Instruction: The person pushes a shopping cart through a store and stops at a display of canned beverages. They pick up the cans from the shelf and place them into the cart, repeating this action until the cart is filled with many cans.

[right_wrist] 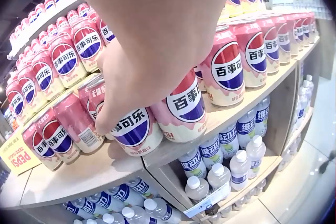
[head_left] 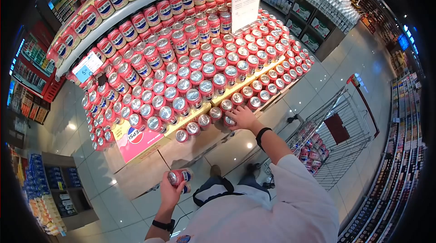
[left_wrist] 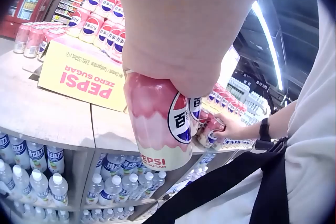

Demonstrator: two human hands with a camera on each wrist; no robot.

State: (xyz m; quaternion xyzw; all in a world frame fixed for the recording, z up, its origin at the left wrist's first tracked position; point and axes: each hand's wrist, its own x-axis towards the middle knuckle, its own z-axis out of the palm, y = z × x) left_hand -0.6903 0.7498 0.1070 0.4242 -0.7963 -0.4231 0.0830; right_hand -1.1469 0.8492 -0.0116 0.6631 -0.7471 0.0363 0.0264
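Note:
My left hand [head_left: 170, 193] grips a pink-and-cream Pepsi can [left_wrist: 157, 119] low in front of the display, off the shelf. Part of a second can [left_wrist: 196, 109] shows close behind it. My right hand [head_left: 244, 118] reaches to the front row of the display, its fingers and thumb curled round a Pepsi can [right_wrist: 135, 136] at the shelf edge. More pink cans [head_left: 193, 128] stand upright to the left of that hand, and another can [right_wrist: 181, 109] stands right beside it. In the right wrist view the hand covers part of the cans behind it.
Tiered rows of pink cans [head_left: 181, 84] rise behind. A pink Pepsi sign [head_left: 136, 140] fronts the display at left. Water bottles [right_wrist: 241, 166] fill the shelves beneath. A wire shopping cart [head_left: 345, 134] with pink cans stands at my right.

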